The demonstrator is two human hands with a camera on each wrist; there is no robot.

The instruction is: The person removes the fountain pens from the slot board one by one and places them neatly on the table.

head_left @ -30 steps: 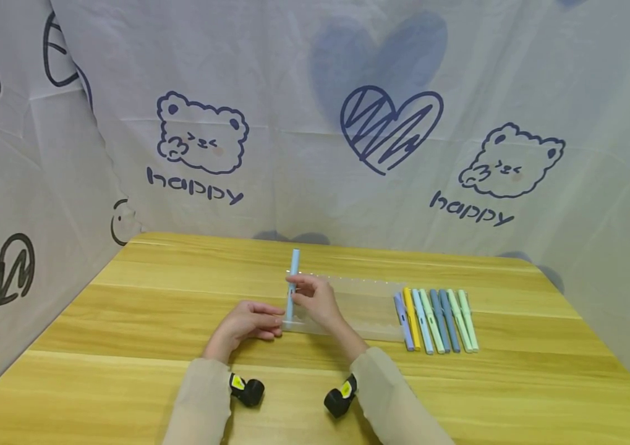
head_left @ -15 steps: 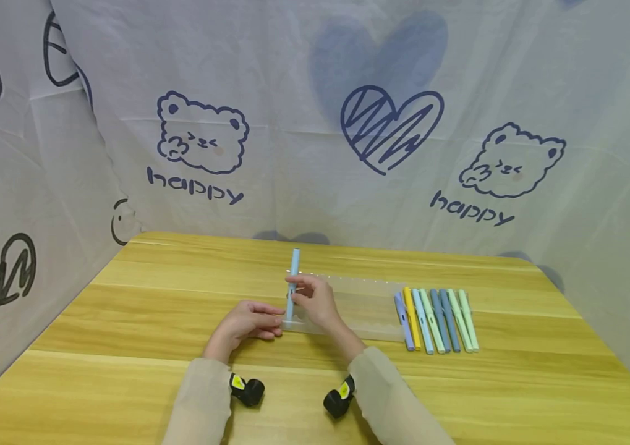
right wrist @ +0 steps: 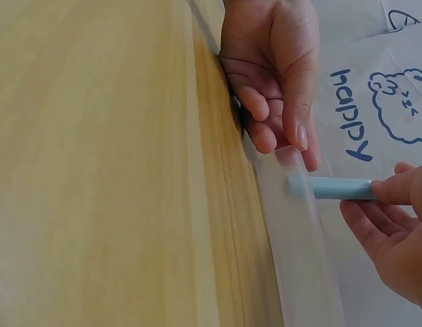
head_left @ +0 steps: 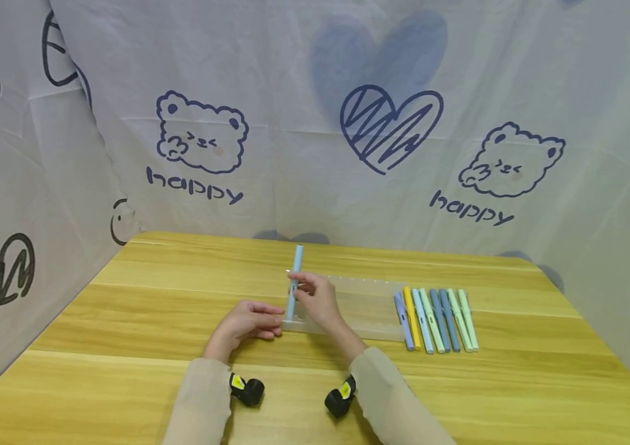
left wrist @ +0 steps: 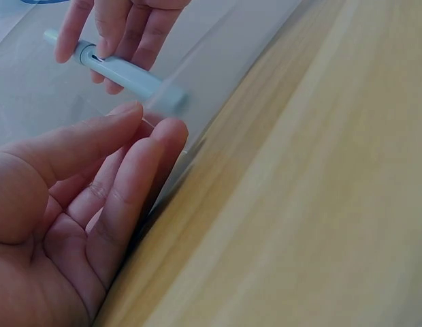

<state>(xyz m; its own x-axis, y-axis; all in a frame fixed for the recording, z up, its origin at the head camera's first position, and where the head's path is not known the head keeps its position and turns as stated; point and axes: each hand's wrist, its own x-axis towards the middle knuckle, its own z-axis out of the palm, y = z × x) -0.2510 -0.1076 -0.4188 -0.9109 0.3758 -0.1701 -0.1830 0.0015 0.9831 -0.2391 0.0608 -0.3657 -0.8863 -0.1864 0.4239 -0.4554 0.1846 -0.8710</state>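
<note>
My right hand [head_left: 319, 303] pinches a light blue pen [head_left: 297, 259] between thumb and fingers, over the left end of a translucent plastic pen case [head_left: 367, 306] lying flat on the table. In the right wrist view the pen's lower end [right wrist: 299, 187] shows blurred through the frosted front strip [right wrist: 293, 252] of the case. The pen leans with its far end beyond the case's back edge. My left hand [head_left: 248, 321] pinches the case's near left corner between thumb and fingertips, as the left wrist view shows, close to the pen's lower end.
A row of several pens lies at the case's right end, among them a purple pen [head_left: 403, 321], a yellow pen [head_left: 412, 318] and a dark blue pen [head_left: 451, 321]. Behind the wooden table [head_left: 153, 296] hangs a printed white cloth [head_left: 292, 154].
The light blue pen has shifted slightly away from me and to the right, with my right hand moving along. My left hand stays at the corner.
</note>
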